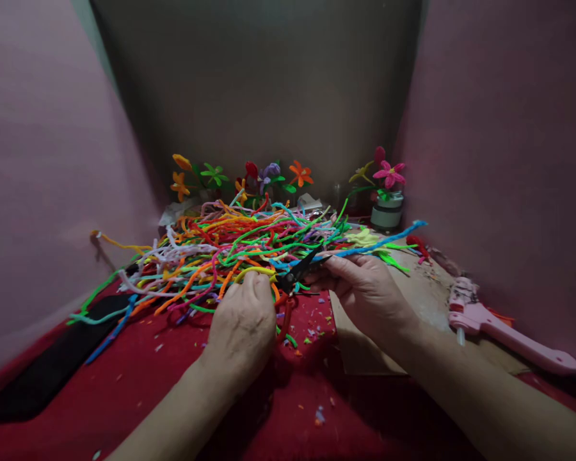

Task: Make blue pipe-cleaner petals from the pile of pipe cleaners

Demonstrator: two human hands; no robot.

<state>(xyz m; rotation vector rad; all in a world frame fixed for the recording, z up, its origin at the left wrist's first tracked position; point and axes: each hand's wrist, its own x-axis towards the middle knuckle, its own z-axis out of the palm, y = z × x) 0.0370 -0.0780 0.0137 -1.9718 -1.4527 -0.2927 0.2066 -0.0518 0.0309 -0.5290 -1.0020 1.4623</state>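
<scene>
Showing: one pair of scissors (291, 280); one blue stem (388, 242) is pinched by the right grip (372, 288), and the left grip (244, 314), knuckles up, is curled closed, contents hidden.

No readable text
I can make out no labels, brands, numbers or signs on anything in my head view.

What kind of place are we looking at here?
Probably a small craft corner, perhaps at home: a heap of colourful fuzzy stems lies on a red-covered table, finished fuzzy flowers stand behind it, and a pink glue gun rests at the right.
</scene>
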